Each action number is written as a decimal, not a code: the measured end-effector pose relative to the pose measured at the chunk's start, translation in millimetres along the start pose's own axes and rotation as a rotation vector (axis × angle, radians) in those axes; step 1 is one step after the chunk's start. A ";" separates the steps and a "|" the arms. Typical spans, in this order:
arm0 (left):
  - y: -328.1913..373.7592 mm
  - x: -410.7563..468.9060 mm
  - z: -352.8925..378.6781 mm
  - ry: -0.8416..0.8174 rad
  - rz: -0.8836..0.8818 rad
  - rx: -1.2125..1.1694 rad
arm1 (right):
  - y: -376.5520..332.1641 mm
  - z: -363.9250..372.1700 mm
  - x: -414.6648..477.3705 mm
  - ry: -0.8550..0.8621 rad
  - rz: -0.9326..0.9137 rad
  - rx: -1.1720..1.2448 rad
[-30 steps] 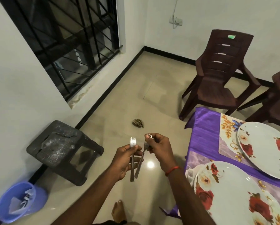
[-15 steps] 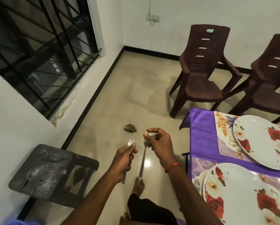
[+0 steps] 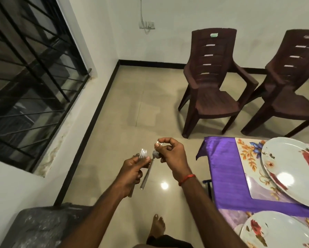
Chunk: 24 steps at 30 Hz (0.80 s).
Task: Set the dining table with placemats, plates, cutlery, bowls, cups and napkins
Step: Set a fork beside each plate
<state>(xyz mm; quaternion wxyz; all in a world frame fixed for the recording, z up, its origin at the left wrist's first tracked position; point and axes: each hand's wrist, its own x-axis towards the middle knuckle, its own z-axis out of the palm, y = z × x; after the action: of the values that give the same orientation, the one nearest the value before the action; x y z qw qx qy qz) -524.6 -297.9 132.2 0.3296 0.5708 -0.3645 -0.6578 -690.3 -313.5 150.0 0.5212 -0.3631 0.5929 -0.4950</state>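
Observation:
My left hand (image 3: pixel 132 171) grips a steel fork (image 3: pixel 143 154) by its handle, tines up. My right hand (image 3: pixel 171 154) pinches a second fork (image 3: pixel 147 175) near its head, and its handle hangs down and to the left. Both hands are over the floor, left of the table. The table wears a purple cloth (image 3: pixel 227 169) with a floral placemat (image 3: pixel 248 158). A floral plate (image 3: pixel 291 169) lies on that mat. Another floral plate (image 3: pixel 273 230) sits at the bottom right.
Two dark brown plastic chairs (image 3: pixel 214 81) (image 3: pixel 290 83) stand by the far wall beyond the table. A grey stool (image 3: pixel 42 228) is at the bottom left. A barred window (image 3: pixel 24 59) fills the left wall. My bare foot (image 3: pixel 157 224) is on the tiled floor.
The view has swung right and forward: the stool slid to the bottom left and a second chair came in. Both hands still hold their forks, now closer to the table corner.

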 end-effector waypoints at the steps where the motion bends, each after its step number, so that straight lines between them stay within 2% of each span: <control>1: 4.9 9.3 2.7 -0.004 0.008 0.009 | -3.4 -2.1 11.0 0.006 0.003 0.000; 13: 45.4 105.3 32.8 -0.033 0.012 0.111 | -25.4 -29.0 100.3 0.167 0.020 -0.017; 24: 125.5 225.8 75.3 -0.225 0.140 0.288 | -73.2 -48.7 202.5 0.471 0.027 0.148</control>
<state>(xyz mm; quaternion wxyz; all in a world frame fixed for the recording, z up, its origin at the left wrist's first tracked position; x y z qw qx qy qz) -626.7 -546.8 130.5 0.2465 0.5083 -0.5281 -0.6341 -783.3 -513.0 166.7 0.4004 -0.1908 0.6650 -0.6009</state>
